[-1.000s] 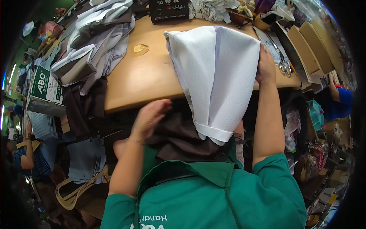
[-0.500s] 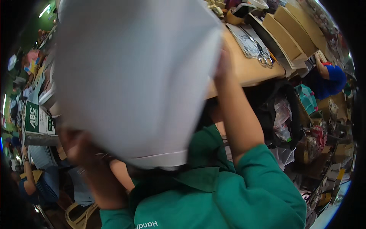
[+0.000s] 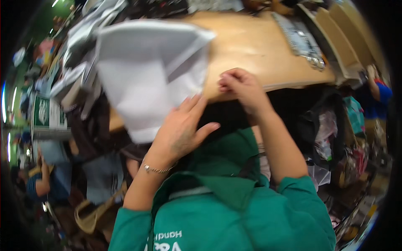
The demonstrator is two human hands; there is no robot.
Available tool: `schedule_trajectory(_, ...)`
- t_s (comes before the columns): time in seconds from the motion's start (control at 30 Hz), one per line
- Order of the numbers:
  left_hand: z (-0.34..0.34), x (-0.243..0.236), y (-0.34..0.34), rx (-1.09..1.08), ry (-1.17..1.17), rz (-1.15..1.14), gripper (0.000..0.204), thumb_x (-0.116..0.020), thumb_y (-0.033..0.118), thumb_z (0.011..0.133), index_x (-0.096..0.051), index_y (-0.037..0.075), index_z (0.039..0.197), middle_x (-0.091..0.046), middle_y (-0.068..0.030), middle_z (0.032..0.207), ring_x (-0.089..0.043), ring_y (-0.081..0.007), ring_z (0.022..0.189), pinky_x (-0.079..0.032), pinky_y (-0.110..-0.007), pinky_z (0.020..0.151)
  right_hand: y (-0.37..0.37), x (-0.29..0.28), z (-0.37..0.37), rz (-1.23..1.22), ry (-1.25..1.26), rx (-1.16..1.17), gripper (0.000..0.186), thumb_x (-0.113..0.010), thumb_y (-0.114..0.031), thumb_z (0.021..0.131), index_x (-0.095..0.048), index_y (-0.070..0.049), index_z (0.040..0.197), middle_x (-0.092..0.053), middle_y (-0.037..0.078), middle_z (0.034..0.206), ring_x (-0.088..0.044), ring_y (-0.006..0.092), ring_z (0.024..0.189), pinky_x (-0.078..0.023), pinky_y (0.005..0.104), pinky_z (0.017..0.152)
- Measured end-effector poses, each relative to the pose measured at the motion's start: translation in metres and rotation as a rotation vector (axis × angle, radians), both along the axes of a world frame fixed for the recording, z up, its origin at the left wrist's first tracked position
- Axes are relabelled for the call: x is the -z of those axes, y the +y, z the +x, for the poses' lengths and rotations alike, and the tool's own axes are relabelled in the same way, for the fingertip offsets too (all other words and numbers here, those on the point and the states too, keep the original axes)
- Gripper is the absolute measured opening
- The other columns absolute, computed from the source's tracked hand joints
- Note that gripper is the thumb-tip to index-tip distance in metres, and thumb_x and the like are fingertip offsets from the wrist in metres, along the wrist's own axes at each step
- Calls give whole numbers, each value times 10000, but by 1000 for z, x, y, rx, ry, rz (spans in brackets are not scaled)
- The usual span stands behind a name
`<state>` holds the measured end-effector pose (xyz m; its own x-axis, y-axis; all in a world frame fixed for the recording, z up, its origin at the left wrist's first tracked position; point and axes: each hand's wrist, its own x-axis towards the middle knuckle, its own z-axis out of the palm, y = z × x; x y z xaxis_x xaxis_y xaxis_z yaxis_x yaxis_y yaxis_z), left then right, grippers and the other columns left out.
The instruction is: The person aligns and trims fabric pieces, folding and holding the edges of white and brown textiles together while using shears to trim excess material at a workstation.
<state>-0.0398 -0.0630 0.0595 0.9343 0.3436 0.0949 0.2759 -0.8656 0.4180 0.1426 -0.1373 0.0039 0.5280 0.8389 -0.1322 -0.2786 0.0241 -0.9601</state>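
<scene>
A white piece of cloth or soft sheet (image 3: 134, 79) with a folded band along its near edge lies on the left part of the tan table (image 3: 243, 46). Its near corner hangs past the table's front edge. My left hand (image 3: 180, 127) rests on the sheet's right side, fingers stretched flat and thumb apart. Just right of the sheet, over the table's front edge, my right hand (image 3: 243, 85) has its fingers curled and pinched together. Whether anything small is between those fingertips is hidden by blur.
At the far right of the table lie a spiral notebook (image 3: 293, 35) and scissors (image 3: 316, 62), beside cardboard trays (image 3: 335, 35). Pale and dark cloth (image 3: 79, 79) is heaped at the left. A black bag (image 3: 312, 121) hangs below the right edge. Other people sit at both sides.
The white sheet, held up close by both hands before, is down on the table. My right hand has let go of its edge, and my left hand has moved onto it.
</scene>
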Motion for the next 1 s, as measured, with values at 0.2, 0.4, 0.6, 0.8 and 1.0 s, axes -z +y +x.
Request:
schedule_trajectory(0.2,-47,-29,43,-257,-472,89,303,-674,108,773,-608,-11,1044,-548,-193,1159,-552,-315,1043,-416,-364,904,-12,-8,-25,-273,-94,-200,321,-609,-292,870,-615,26,914,-629,54,795,-587,98,682,-469,231,655)
schedule_trajectory(0.4,-139,39,56,-815,-260,-444,574,-710,250,779,-463,-37,1209,-538,-174,1152,-539,-250,1041,-421,-354,889,-26,40,-66,-324,16,-470,377,-663,-303,816,-639,42,966,-647,78,784,-586,116,713,-473,264,653)
schedule_trajectory(0.6,-70,32,48,-613,-613,-469,339,-695,116,775,-542,-37,1037,-621,-77,916,-566,-118,843,-448,-256,759,8,22,-57,-18,71,-201,136,-599,-136,853,-607,0,846,-618,16,761,-523,61,657,-434,243,601)
schedule_trajectory(0.8,-74,51,63,-597,-390,-292,440,-684,244,802,-529,-32,1109,-605,-133,997,-576,-209,904,-437,-301,799,-13,16,-59,-204,225,-152,278,-551,-327,898,-599,-56,939,-626,6,854,-548,70,786,-392,202,681)
schedule_trajectory(1.0,-89,34,16,-520,-608,262,401,-651,190,820,-527,-25,1134,-523,-157,1116,-536,-287,988,-426,-349,866,-21,28,-80,-48,151,-180,269,-587,-206,882,-571,-32,1087,-603,11,1027,-524,77,952,-399,239,835)
